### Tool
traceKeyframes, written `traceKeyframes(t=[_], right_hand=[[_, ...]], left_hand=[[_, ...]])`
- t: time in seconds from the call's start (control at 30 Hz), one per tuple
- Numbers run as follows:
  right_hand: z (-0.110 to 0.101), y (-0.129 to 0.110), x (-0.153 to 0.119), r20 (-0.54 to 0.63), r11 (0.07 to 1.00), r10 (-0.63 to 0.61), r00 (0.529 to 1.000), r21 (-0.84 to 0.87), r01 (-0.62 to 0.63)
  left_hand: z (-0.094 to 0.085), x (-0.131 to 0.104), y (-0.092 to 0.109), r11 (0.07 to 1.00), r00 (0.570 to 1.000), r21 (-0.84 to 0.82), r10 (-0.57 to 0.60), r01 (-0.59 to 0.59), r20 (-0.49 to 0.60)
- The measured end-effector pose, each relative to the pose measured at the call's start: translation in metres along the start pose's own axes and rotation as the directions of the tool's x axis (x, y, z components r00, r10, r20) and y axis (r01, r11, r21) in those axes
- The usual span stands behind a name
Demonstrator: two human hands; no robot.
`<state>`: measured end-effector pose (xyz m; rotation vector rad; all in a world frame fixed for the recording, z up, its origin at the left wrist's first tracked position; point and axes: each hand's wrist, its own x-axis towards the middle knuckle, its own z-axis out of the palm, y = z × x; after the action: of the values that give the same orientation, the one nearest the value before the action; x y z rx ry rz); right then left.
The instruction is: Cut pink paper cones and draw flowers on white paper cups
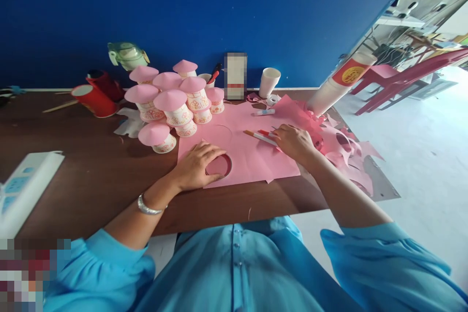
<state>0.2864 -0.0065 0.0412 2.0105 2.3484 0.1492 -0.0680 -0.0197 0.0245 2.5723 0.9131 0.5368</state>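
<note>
Blue shirt (219,265): nearest my head camera, below the ring (231,165).
Left hand (192,165): thumb and fingers clamped across the ring, steadying it, I judge, on pink paper (252,163).
Right hand (294,142): right of the ring, at the red-tipped pen (264,132); I can't tell whether it's pinched.
Curved line (230,132): just beyond the ring.

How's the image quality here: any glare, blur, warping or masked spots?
Head view: the floor at right is bright and washed out, the blue wall darker; the power strip looks soft at the left edge; wide-angle stretch near the borders; pixelation covers the lower-left corner and an upright object by the wall; pink paper is readable.
</note>
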Motion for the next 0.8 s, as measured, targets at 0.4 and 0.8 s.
traceKeyframes(t=[0.4, 0.8], right_hand=[[-0.009, 0.0, 0.0, -0.239, 0.986, 0.092, 0.967, 0.157, -0.055], [-0.039, -0.105, 0.003, -0.184, 0.198, -0.234, 0.955, 0.952, 0.232]], left_hand=[[-0.01, 0.002, 0.0, 0.994, 0.938, -0.111, -0.04, 0.001, -0.344], [-0.008, 0.0, -0.003, 0.93, 0.906, -0.367, -0.152, -0.004, -0.396]])
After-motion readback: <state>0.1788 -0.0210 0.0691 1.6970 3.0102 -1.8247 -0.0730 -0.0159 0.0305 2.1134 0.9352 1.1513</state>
